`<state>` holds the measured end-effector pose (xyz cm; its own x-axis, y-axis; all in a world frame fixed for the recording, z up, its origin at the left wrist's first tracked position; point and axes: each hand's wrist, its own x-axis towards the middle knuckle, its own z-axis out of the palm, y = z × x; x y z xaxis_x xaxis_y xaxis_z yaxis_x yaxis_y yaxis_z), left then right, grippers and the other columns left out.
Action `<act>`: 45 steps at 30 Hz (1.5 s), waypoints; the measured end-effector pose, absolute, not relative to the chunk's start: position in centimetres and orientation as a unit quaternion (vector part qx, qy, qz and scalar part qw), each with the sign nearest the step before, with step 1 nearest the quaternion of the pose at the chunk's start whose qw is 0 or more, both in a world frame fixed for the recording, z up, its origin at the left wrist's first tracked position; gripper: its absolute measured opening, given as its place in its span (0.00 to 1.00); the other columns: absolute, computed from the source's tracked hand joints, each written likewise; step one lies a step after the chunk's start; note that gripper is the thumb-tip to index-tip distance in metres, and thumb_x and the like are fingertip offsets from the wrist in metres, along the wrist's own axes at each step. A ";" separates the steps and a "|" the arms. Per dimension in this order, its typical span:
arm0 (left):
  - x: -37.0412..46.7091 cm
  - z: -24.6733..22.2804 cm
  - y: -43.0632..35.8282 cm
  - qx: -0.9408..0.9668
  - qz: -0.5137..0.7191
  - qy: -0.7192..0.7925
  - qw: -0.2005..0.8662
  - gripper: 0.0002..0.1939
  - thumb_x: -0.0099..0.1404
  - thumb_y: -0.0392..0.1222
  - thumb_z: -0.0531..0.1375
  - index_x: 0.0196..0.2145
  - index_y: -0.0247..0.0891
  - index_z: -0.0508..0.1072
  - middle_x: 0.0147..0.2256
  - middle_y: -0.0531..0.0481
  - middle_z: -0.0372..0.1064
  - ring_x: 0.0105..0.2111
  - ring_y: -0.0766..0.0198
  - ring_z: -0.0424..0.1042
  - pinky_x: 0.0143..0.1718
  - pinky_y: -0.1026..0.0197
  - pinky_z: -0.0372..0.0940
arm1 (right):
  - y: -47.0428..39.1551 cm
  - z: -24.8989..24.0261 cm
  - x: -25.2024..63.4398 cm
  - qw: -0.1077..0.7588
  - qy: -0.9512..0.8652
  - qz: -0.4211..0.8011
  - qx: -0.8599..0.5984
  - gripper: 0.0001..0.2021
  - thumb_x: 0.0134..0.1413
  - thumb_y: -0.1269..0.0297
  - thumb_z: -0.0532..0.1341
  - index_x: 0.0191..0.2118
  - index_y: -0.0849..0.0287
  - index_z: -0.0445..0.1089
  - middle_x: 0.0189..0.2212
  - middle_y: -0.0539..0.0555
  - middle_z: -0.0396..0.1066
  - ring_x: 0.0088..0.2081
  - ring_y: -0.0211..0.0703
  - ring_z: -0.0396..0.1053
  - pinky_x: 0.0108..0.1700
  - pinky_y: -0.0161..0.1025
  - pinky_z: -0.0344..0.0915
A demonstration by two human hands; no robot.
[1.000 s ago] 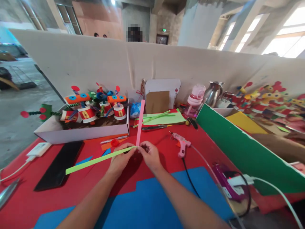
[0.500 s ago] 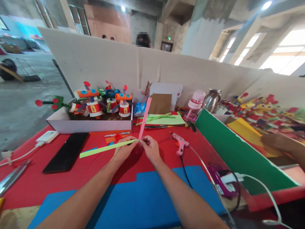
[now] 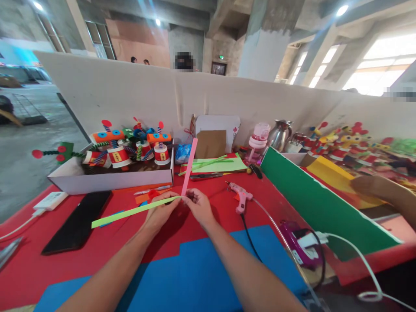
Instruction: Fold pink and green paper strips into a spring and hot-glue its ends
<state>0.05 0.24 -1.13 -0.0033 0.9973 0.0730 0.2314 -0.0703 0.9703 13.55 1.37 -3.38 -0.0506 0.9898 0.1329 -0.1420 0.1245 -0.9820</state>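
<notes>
A light green paper strip and a pink paper strip meet at one end, roughly at a right angle. My left hand pinches the joined end from the left, with the green strip stretching out over it. Against the same corner, my right hand presses thumb and fingers together on the strips. The pink strip stands up away from me. Both hands are above the red tabletop, their fingertips almost touching. Whether glue lies between the strips is hidden by the fingers.
A pink glue gun lies right of my hands. Left are a black phone and a white box of paper-cup figures. Blue sheets lie in front; a green-sided box stands right, where another person's arm reaches in.
The camera view has shifted slightly. My hands stay together, still pinching the two strips at their corner. At right, the other person's arm has moved over the box.
</notes>
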 end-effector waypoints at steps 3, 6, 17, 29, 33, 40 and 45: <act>0.1 -1.1 0.2 0.574 0.456 0.539 0.414 0.08 0.51 0.47 0.60 0.25 0.41 0.72 0.25 0.53 0.72 0.27 0.63 0.70 0.29 0.65 0.64 | 1.3 -3.4 13.8 0.530 -0.518 0.526 -0.416 0.10 0.41 0.55 0.65 0.25 0.55 0.68 0.22 0.47 0.69 0.26 0.38 0.66 0.32 0.35 0.65; 0.3 -0.9 0.2 0.569 0.453 0.544 0.419 0.09 0.51 0.48 0.60 0.25 0.41 0.72 0.24 0.53 0.72 0.27 0.63 0.70 0.29 0.64 0.64 | 1.2 -3.3 13.9 0.535 -0.501 0.532 -0.424 0.09 0.41 0.57 0.65 0.24 0.56 0.69 0.20 0.46 0.68 0.24 0.38 0.66 0.32 0.35 0.64; 0.3 -0.5 0.3 0.572 0.455 0.558 0.393 0.10 0.49 0.48 0.61 0.22 0.38 0.73 0.22 0.49 0.73 0.26 0.59 0.71 0.28 0.62 0.64 | 1.4 -3.3 14.1 0.529 -0.498 0.539 -0.426 0.10 0.39 0.57 0.66 0.23 0.57 0.69 0.19 0.46 0.67 0.22 0.36 0.65 0.29 0.34 0.62; 0.4 -1.5 0.8 0.553 0.485 0.508 0.449 0.15 0.49 0.53 0.62 0.24 0.37 0.71 0.19 0.54 0.67 0.21 0.65 0.66 0.25 0.64 0.61 | 1.4 -3.3 14.1 0.517 -0.468 0.582 -0.418 0.15 0.34 0.53 0.69 0.24 0.58 0.68 0.19 0.47 0.70 0.22 0.37 0.67 0.30 0.36 0.66; 0.6 -1.6 0.7 0.548 0.483 0.498 0.467 0.17 0.49 0.54 0.63 0.25 0.36 0.70 0.20 0.54 0.68 0.22 0.65 0.67 0.25 0.64 0.62 | 1.4 -3.6 14.1 0.505 -0.470 0.597 -0.409 0.13 0.35 0.56 0.68 0.24 0.59 0.68 0.20 0.48 0.71 0.23 0.38 0.69 0.31 0.37 0.66; 0.6 -1.7 0.7 0.522 0.482 0.505 0.491 0.18 0.48 0.54 0.63 0.27 0.36 0.71 0.20 0.53 0.68 0.21 0.65 0.67 0.24 0.64 0.62 | 1.6 -4.1 14.1 0.493 -0.488 0.601 -0.397 0.10 0.37 0.61 0.67 0.26 0.58 0.68 0.22 0.47 0.71 0.24 0.37 0.69 0.31 0.36 0.66; 0.2 -1.8 0.8 0.558 0.458 0.492 0.486 0.14 0.51 0.51 0.62 0.27 0.36 0.70 0.19 0.53 0.68 0.21 0.65 0.67 0.24 0.65 0.61 | 1.8 -4.2 14.0 0.484 -0.505 0.611 -0.371 0.08 0.38 0.62 0.66 0.26 0.58 0.67 0.21 0.46 0.70 0.22 0.37 0.68 0.29 0.36 0.67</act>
